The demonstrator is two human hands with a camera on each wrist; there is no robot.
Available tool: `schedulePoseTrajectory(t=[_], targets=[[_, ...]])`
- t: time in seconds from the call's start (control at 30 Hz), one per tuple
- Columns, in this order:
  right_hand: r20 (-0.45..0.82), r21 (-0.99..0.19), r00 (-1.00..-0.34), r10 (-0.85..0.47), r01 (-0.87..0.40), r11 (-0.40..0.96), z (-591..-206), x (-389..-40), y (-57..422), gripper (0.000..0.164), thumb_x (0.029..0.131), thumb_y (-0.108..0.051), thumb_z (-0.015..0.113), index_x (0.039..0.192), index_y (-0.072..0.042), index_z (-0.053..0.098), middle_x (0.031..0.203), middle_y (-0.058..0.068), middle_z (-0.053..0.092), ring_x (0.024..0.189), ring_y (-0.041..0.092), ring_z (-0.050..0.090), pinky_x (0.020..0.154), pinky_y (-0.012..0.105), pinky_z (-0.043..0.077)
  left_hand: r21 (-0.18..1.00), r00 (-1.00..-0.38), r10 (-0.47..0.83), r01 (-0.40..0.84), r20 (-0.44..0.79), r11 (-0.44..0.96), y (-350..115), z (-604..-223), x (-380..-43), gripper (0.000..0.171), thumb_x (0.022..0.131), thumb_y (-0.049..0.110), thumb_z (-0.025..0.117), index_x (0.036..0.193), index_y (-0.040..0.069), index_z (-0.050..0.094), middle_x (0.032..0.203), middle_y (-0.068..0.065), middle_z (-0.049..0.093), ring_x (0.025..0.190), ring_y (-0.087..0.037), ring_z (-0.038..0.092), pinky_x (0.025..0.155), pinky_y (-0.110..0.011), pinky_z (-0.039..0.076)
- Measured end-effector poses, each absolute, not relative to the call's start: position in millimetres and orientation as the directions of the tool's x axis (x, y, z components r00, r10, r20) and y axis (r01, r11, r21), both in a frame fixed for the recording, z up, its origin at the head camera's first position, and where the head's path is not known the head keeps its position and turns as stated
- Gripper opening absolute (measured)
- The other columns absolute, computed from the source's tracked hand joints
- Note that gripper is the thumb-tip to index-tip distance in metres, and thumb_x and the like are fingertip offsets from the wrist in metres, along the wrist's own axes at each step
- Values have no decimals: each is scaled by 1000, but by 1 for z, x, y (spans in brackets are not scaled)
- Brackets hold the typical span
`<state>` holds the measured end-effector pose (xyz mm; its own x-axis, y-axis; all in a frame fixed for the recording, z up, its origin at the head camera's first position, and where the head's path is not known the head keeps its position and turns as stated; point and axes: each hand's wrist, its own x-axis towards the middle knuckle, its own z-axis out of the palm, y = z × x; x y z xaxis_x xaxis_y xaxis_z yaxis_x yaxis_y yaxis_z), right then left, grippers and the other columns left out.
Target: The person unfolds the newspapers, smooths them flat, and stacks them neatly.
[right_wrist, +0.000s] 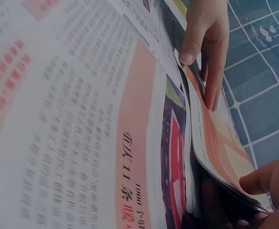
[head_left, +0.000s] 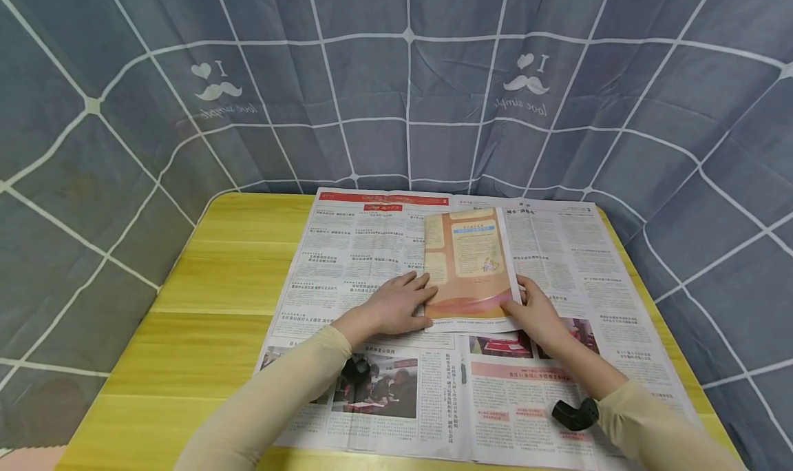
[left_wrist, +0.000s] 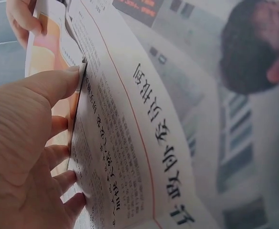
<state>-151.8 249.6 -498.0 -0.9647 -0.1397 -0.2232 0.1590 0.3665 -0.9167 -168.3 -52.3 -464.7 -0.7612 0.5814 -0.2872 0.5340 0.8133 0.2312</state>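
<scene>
An orange printed booklet [head_left: 471, 264] lies on a spread newspaper [head_left: 347, 285]. My left hand [head_left: 403, 304] rests along the booklet's left edge with its fingers extended; in the left wrist view the thumb [left_wrist: 63, 81] is at the lower left corner. At the opposite edge my right hand [head_left: 537, 312] pinches the booklet, thumb on top and fingers beneath. The right wrist view shows that side of the booklet [right_wrist: 220, 143] bowed up above the newspaper, with the fingers in the dark gap under it.
The newspaper covers much of a yellow wood-grain table [head_left: 161, 333], whose surface shows at the left. A grey curtain with white grid lines [head_left: 372, 78] hangs around the back and sides. Black devices [head_left: 575, 414] sit at both wrists.
</scene>
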Motion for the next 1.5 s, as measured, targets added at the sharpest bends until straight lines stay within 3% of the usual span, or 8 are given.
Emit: schedulePoseTrajectory(t=[0.23,0.47,0.67,0.87,1.0,1.13,1.33,1.5], targets=[[-221,-933,-965,-139,168,318,-496,-142,249,62,107,-13,51,159,3,21,120,26,67,91,25,72,73,32,57,227,-765,576,529,-289,817,-52,-464,-168,71,101,53,58,162,23,36,170,-5,19,156,-30,13,123,-49,18],[-169,-934,-981,-94,129,334,-490,-135,245,59,108,-31,55,156,-2,37,111,17,73,90,20,72,75,29,56,275,-755,593,529,-279,803,-55,-467,-169,71,102,52,55,162,22,33,170,-5,16,156,-31,11,123,-50,15],[-75,-982,-986,-149,47,184,-481,-127,232,61,104,-34,63,156,-12,40,128,19,65,100,21,71,79,30,58,322,-757,600,518,-258,792,-59,-471,-171,71,103,51,55,163,21,32,170,-5,16,156,-30,12,123,-49,14],[-7,-979,-978,-207,-36,201,-469,-116,212,55,106,-30,60,155,-15,41,133,16,63,108,25,68,90,32,53,390,-765,603,497,-225,775,-61,-472,-172,71,102,46,59,162,19,33,169,-7,21,155,-32,15,122,-51,18],[10,-971,-977,-215,-61,231,-465,-113,199,45,110,-36,47,146,-8,49,129,14,68,116,25,65,104,39,45,520,-777,599,436,-196,735,-64,-470,-175,66,105,37,57,162,15,33,166,-9,30,153,-30,23,121,-48,23],[20,-978,-973,-230,-67,199,-460,-116,185,50,112,-42,38,138,-3,55,126,14,69,121,27,63,110,50,39,682,-802,568,311,-186,662,-68,-461,-179,63,109,35,48,164,13,27,165,-8,32,151,-26,29,120,-44,28],[71,-983,-962,-264,-113,148,-450,-122,160,46,111,-40,42,135,-3,58,123,12,71,120,26,64,107,51,44,851,-869,459,92,-184,516,-78,-430,-179,66,110,51,38,166,20,19,167,-5,27,151,-27,30,120,-47,27],[60,-984,-955,-291,-105,142,-446,-128,137,43,111,-37,44,137,-5,57,122,10,71,113,24,67,99,48,50,947,-890,424,-25,-166,319,-85,-404,-182,64,111,46,37,165,18,21,165,-7,32,145,-30,40,116,-45,36]])
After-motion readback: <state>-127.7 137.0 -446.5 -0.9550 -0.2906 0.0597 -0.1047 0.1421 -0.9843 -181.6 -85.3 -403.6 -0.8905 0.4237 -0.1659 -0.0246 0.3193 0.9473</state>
